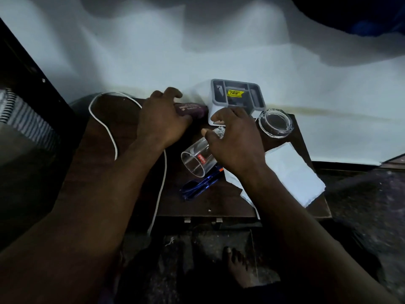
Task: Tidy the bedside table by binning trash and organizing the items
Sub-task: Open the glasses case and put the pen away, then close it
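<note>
On the dark wooden desk (219,205), a clear glass tumbler with a red label (195,160) lies on its side. The right hand (235,141) grasps it near its base, thumb against its side. The left hand (161,121) rests curled on a maroon oblong pouch (195,109); I cannot tell if it grips. Behind stands a grey compartmented organizer (259,97), with a round glass ashtray (275,122) beside it and a white paper napkin (291,172) nearer the front.

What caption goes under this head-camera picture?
The left hand holds a purple pouch while the right hand arches over a tipped-over glass on the bedside table.
</note>
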